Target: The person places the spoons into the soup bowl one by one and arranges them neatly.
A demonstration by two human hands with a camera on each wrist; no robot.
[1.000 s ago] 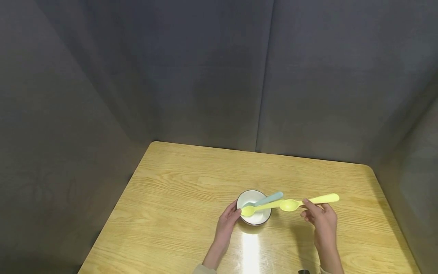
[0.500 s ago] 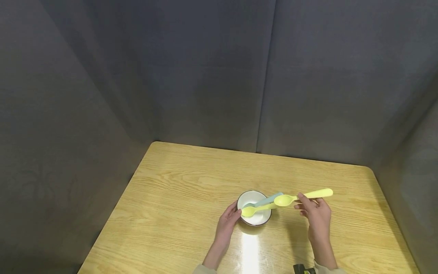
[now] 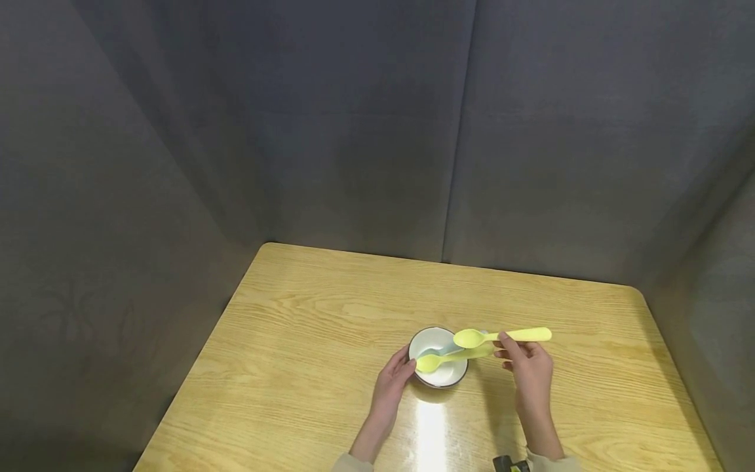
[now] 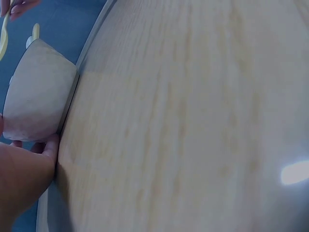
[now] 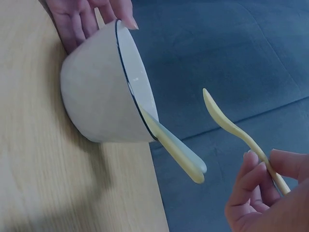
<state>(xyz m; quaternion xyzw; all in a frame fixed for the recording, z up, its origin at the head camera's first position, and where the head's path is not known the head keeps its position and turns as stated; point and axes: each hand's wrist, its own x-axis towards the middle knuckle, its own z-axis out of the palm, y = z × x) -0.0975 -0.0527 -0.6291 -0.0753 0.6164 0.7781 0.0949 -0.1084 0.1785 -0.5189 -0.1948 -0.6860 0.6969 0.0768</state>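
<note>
A white bowl (image 3: 428,338) with a dark rim stands on the table. My left hand (image 3: 389,387) grips its left side, thumb at the rim and fingers along the outer wall. Inside lean a yellow spoon (image 3: 429,364) and a light blue spoon (image 3: 450,349); their handles stick out over the right side, as the right wrist view shows with the yellow handle (image 5: 179,157) against the blue one. Above and right of the bowl, my right hand (image 3: 533,377) pinches a second yellow spoon (image 3: 531,334) at the handle, its scoop pointing left and overlapping the rim in the head view.
The wooden table (image 3: 312,314) has rounded far corners. Dark grey curtains (image 3: 354,131) hang behind it and along both sides. A small black device (image 3: 510,464) shows by the right sleeve. Light glares on the tabletop in front of the bowl.
My right hand has moved left with its yellow spoon, whose scoop now overlaps the bowl's right edge and covers part of the blue spoon. The left hand and the bowl have stayed put.
</note>
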